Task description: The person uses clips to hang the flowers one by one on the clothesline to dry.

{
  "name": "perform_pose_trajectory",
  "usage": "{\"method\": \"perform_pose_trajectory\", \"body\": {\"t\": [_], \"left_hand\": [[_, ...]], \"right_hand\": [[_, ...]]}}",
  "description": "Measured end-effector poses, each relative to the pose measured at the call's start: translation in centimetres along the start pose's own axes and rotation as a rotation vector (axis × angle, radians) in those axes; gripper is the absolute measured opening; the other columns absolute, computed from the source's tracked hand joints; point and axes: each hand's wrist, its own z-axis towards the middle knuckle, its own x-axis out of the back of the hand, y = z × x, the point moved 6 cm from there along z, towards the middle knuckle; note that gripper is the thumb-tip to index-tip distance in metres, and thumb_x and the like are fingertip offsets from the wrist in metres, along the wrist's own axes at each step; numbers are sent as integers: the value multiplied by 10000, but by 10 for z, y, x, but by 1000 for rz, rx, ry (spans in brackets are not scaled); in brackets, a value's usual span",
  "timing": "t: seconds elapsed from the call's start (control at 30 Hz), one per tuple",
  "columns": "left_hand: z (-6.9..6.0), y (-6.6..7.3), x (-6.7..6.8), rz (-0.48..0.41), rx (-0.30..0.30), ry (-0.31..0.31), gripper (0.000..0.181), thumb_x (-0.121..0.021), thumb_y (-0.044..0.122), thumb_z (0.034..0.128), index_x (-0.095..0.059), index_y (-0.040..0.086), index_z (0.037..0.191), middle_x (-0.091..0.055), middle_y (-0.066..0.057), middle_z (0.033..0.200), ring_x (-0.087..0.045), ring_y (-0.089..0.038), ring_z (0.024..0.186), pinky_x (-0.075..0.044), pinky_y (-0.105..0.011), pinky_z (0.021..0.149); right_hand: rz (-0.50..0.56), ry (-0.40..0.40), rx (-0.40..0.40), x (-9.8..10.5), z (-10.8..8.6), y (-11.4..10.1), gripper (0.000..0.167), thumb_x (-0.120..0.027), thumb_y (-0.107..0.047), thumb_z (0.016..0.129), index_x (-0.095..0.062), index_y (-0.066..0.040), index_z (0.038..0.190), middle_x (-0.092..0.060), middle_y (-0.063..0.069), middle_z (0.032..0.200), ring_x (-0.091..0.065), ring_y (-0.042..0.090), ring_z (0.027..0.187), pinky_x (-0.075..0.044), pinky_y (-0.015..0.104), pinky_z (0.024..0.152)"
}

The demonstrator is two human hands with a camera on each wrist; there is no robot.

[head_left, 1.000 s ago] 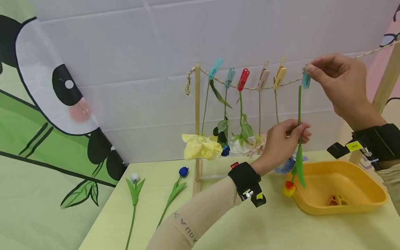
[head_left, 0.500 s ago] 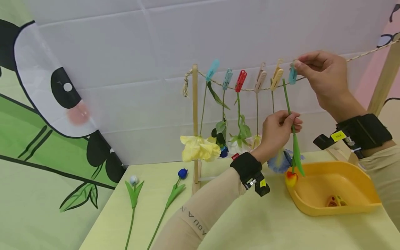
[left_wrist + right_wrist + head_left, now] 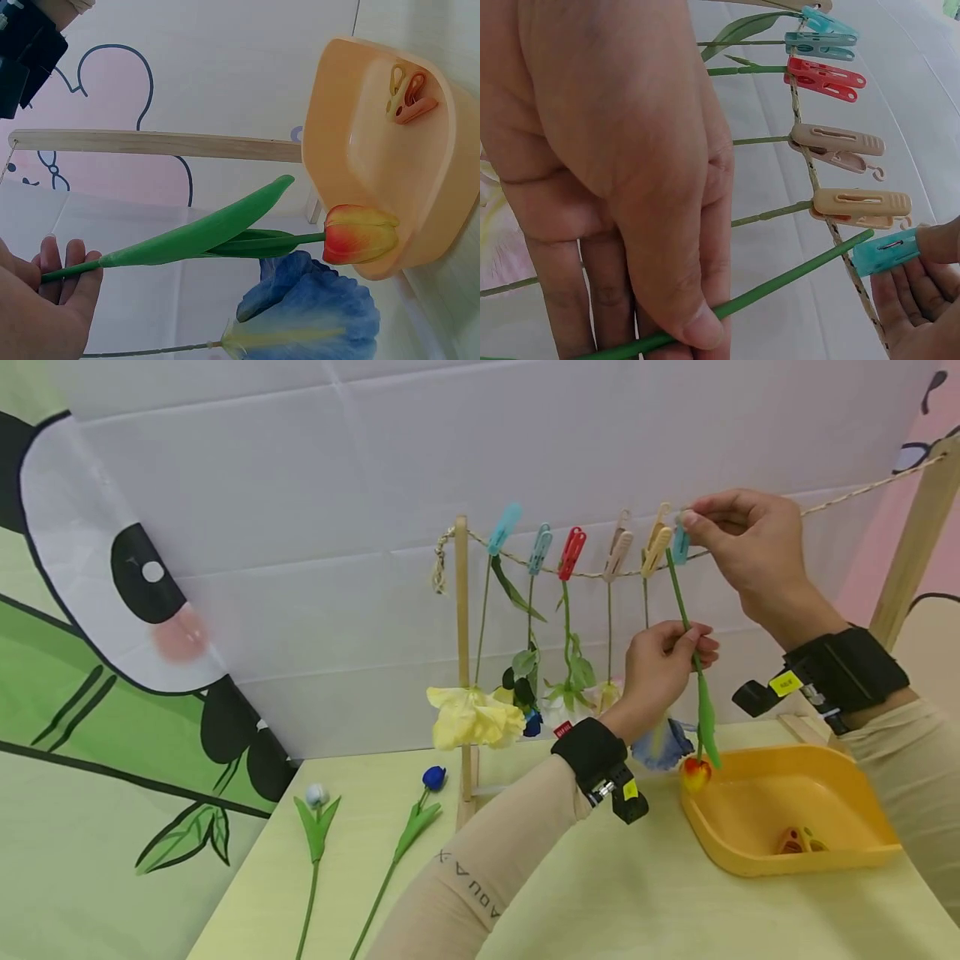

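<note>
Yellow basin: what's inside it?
In the yellow basin lie a reddish clothespin and a yellow one; what's beneath them is hidden. The right sleeve covers the basin's right end in the head view, the tulip part of the left in the left wrist view.

My left hand point(image 3: 658, 662) pinches with thumb point(image 3: 703, 328) against fingers point(image 3: 85, 285), my left forearm point(image 3: 468, 864) slanting up from below. My right hand point(image 3: 757, 550) is higher and further right, pinching too, my right forearm point(image 3: 911, 777) slanting up beneath it.
</note>
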Motion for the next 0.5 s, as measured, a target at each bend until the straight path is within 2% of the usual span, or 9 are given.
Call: {"method": "perform_pose_trajectory", "body": {"t": [0.17,0.5], "left_hand": [[2,1,1,-37,13,12,201,-559,72,1058,-721,-30,1120,-753,-150,957,-753,-234,860,-611,-233,771],[4,1,-2,-57,38,14,193,-561,66,1056,-722,-30,1102,-751,-131,927,-752,-246,858,-610,-231,766]], "right_hand": [[-12,-18,25,-3,1,0,133,-734,4,927,-734,61,1047,-741,27,901,-703,131,798,-555,160,775],[-11,-32,-18,1,0,-1,181,-763,-38,916,-729,69,1058,-742,35,907,-716,134,780,-564,152,788]]}}
